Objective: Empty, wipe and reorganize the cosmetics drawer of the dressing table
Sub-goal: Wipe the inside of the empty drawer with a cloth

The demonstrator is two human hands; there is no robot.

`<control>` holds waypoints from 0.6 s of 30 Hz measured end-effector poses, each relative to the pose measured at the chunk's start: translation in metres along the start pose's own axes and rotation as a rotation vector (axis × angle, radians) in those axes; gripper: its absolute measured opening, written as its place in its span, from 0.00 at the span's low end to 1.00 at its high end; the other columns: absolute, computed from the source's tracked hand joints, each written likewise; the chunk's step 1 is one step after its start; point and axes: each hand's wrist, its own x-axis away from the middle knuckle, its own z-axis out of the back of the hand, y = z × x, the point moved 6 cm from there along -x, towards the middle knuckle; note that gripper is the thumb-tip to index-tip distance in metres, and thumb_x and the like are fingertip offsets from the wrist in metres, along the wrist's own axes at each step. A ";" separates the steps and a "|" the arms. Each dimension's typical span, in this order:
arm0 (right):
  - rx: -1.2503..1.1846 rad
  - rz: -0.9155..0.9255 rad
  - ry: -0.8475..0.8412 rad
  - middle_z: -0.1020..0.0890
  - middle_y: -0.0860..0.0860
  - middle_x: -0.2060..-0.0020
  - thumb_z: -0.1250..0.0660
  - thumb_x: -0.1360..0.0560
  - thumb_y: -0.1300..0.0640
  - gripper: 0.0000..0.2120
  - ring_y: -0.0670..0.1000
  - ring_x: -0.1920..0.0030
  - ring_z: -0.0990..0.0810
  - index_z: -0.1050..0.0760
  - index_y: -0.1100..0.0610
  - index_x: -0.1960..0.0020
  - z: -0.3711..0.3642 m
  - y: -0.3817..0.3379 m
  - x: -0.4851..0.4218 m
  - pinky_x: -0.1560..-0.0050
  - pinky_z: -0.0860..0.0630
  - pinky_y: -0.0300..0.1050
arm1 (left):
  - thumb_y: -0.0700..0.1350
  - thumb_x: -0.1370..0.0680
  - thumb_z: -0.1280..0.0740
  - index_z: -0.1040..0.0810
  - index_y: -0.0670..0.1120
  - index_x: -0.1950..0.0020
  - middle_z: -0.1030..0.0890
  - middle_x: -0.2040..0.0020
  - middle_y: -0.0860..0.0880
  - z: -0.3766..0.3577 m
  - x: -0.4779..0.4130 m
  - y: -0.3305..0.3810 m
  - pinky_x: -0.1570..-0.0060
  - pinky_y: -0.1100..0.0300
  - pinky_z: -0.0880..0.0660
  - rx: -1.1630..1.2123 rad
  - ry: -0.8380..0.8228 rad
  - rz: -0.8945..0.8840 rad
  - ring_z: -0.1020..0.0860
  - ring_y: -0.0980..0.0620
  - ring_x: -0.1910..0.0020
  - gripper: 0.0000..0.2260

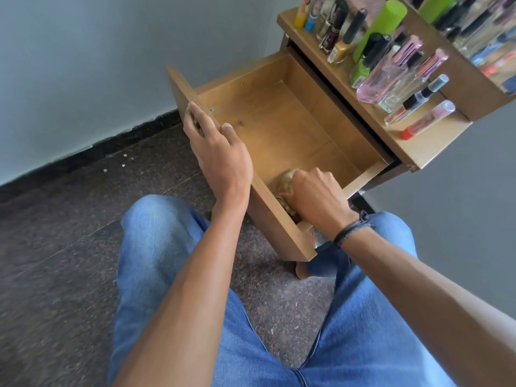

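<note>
Holding the front board of the pulled-out drawer (293,127) by its top edge, the left hand (220,155) has its fingers curled over the wood. The right hand (315,196) is down inside the drawer, in the near corner. It is closed tight round a yellowish cloth (287,181), which looks like it is pressed on the drawer floor. Bottles and tubes (391,68) stand in a bunch on top of the dressing table (435,141), above the drawer.

The drawer (279,121) at centre is showing tan wood grain, the cloth (286,180) in it dull yellow. Jeans (156,247) are showing faded blue, the floor (55,233) at left dark speckled brown, the tube (382,26) at upper right lime green.
</note>
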 end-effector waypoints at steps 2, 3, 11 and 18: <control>0.002 0.117 0.032 0.22 0.52 0.56 0.36 0.17 0.60 0.05 0.53 0.53 0.22 0.22 0.59 0.44 -0.003 -0.012 -0.005 0.54 0.21 0.44 | 0.41 0.16 0.42 0.46 0.40 0.19 0.41 0.21 0.47 -0.001 0.000 -0.001 0.41 0.72 0.38 0.002 -0.004 0.013 0.33 0.51 0.28 0.26; -0.006 0.166 0.035 0.21 0.54 0.47 0.38 0.18 0.64 0.09 0.56 0.45 0.24 0.21 0.58 0.42 -0.006 -0.018 -0.011 0.49 0.22 0.46 | 0.41 0.16 0.42 0.46 0.41 0.19 0.41 0.21 0.47 -0.001 0.000 -0.001 0.41 0.72 0.38 -0.001 -0.007 0.017 0.33 0.51 0.29 0.26; -0.133 0.432 -0.152 0.25 0.47 0.28 0.32 0.20 0.55 0.21 0.48 0.43 0.37 0.25 0.45 0.28 -0.008 -0.019 -0.075 0.40 0.38 0.34 | 0.42 0.16 0.43 0.45 0.43 0.19 0.41 0.21 0.47 0.000 0.000 0.001 0.36 0.61 0.32 0.012 -0.028 0.026 0.32 0.50 0.28 0.26; -0.186 0.468 -0.127 0.37 0.41 0.21 0.35 0.18 0.56 0.20 0.54 0.40 0.34 0.25 0.44 0.28 -0.008 -0.041 -0.129 0.36 0.33 0.43 | 0.41 0.17 0.41 0.44 0.43 0.19 0.40 0.21 0.49 -0.001 0.001 0.001 0.30 0.56 0.33 0.046 -0.010 0.054 0.35 0.51 0.25 0.26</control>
